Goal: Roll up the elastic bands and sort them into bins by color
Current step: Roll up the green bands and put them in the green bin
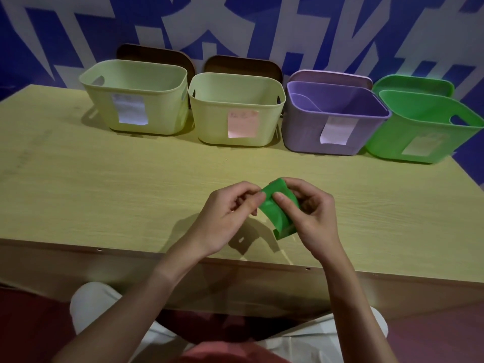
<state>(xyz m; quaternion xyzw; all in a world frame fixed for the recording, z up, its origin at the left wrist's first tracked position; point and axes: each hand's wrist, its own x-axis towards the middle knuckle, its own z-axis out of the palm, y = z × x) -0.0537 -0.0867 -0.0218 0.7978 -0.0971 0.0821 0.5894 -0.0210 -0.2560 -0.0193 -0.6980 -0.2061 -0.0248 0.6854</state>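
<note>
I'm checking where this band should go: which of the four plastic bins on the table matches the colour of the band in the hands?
The green plastic bin at the far right end; the others are two pale yellow and one purple.

Four bins stand in a row along the far edge of the table (104,179): two pale yellow (136,100) (235,113), one purple (335,119), one green (424,127). Each bears one paper label. One green elastic band (277,208) is above the table's near edge, held by two hands (230,213) (311,210).

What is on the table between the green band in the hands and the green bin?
Nothing. In the head view, only bare table lies between the green band, held by the left hand and right hand, and the green bin.
</note>
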